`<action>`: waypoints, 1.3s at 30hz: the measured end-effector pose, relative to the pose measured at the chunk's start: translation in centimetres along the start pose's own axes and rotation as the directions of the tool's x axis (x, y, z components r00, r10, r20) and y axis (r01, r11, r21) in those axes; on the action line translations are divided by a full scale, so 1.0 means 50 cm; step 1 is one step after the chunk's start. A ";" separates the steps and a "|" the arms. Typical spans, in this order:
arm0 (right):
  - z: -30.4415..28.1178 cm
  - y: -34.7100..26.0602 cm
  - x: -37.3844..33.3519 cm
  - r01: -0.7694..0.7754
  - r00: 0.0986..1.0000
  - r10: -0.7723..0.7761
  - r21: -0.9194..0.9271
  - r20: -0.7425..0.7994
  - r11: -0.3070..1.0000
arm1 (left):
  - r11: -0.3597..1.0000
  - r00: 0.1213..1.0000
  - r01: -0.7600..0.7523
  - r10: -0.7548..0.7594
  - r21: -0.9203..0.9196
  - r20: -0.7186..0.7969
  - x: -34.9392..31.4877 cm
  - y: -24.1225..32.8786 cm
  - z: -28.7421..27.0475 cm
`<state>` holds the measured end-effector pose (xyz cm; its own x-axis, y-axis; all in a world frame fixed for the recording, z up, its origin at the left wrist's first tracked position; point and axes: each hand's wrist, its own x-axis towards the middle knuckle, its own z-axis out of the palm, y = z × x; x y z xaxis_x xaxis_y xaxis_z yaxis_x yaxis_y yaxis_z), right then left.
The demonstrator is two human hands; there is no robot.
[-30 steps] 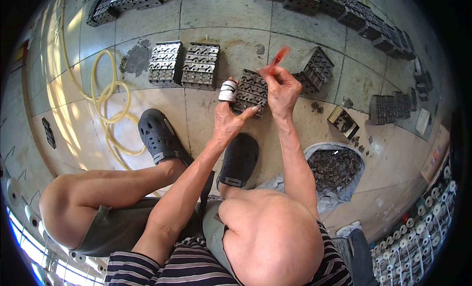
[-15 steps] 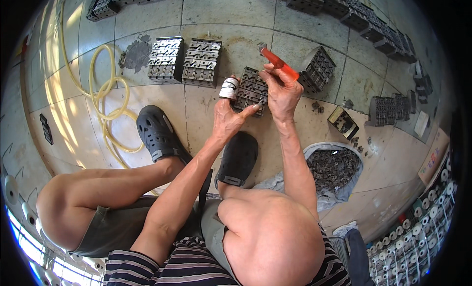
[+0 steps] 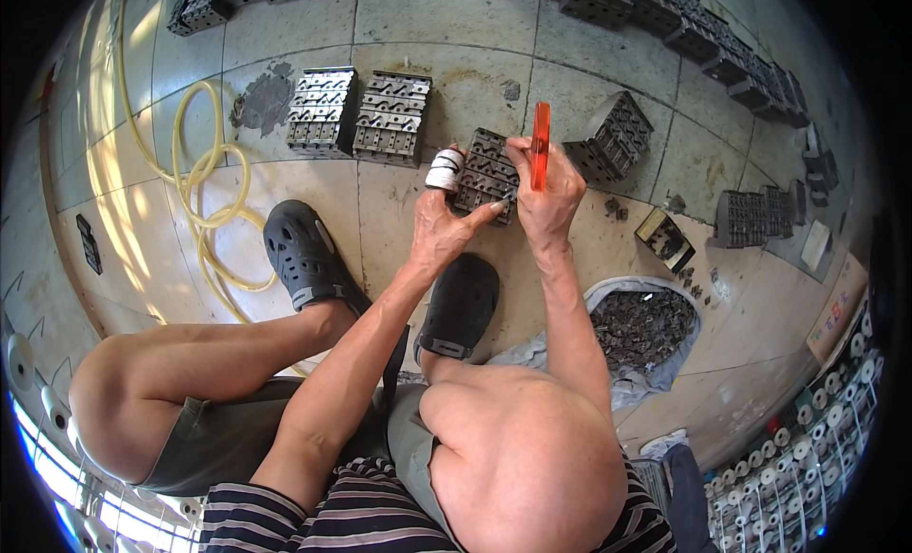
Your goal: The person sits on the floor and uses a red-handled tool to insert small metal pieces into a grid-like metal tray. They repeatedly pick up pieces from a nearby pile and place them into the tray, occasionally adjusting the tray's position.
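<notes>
A dark metal block (image 3: pixel 488 163) with rows of slots and holes sits on the floor in front of me. My left hand (image 3: pixel 442 228) grips its near end, the thumb across the near right corner and a finger wrapped in white tape (image 3: pixel 444 169) along the left side. My right hand (image 3: pixel 548 197) is closed on a long red tool (image 3: pixel 541 140), which points up and away from me. The right fingertips are at the block's right edge. I cannot make out the tool's working end or its exact kind.
Two similar blocks (image 3: pixel 391 118) stand to the left, another (image 3: pixel 619 135) to the right. A small open box (image 3: pixel 665 239) and a lined container (image 3: pixel 698 330) of dark metal bits lie nearer right. A yellow hose (image 3: pixel 249 180) coils left. More blocks (image 3: pixel 692 38) line the far right.
The red tool has turned from a slant leaning left to nearly straight away from me, and my right hand has turned with it. My left hand stays on the block.
</notes>
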<state>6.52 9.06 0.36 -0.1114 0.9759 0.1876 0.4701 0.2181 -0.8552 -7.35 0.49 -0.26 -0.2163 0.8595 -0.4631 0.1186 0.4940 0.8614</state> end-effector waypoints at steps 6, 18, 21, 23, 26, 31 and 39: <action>-0.012 0.013 0.013 -0.276 0.960 0.279 0.151 -0.003 0.949 | 0.999 1.000 0.006 -0.006 -0.037 -0.003 0.000 0.000 0.003; -0.005 0.010 -0.031 -0.072 0.992 0.057 0.129 0.114 0.989 | 1.000 1.000 -0.006 0.006 -0.006 -0.008 0.000 -0.001 0.000; -0.011 0.019 -0.063 0.079 0.987 -0.084 0.042 0.136 0.996 | 0.999 1.000 0.021 -0.021 -0.026 0.007 0.005 -0.010 0.002; -0.008 0.023 -0.084 0.168 0.983 -0.166 -0.015 0.082 0.986 | 1.000 1.000 -0.018 0.018 -0.013 0.010 0.004 -0.013 0.000; -0.005 0.029 -0.108 0.205 0.976 -0.202 -0.027 0.082 0.978 | 0.999 0.999 -0.043 0.043 0.009 -0.001 0.003 -0.008 0.001; -0.001 0.038 -0.114 0.211 0.977 -0.205 -0.092 0.064 0.973 | 0.996 0.996 -0.085 0.086 0.021 -0.034 0.000 0.012 0.004; -0.004 0.061 -0.058 -0.041 0.996 0.047 0.071 -0.080 0.997 | 1.000 0.999 -0.031 0.031 0.000 -0.015 0.002 0.011 0.002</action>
<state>8.44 6.90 -2.69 -0.0185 0.9825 0.1852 0.4107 0.1764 -0.8945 -7.20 0.84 0.14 -0.2270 0.8724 -0.4330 0.1253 0.4670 0.8753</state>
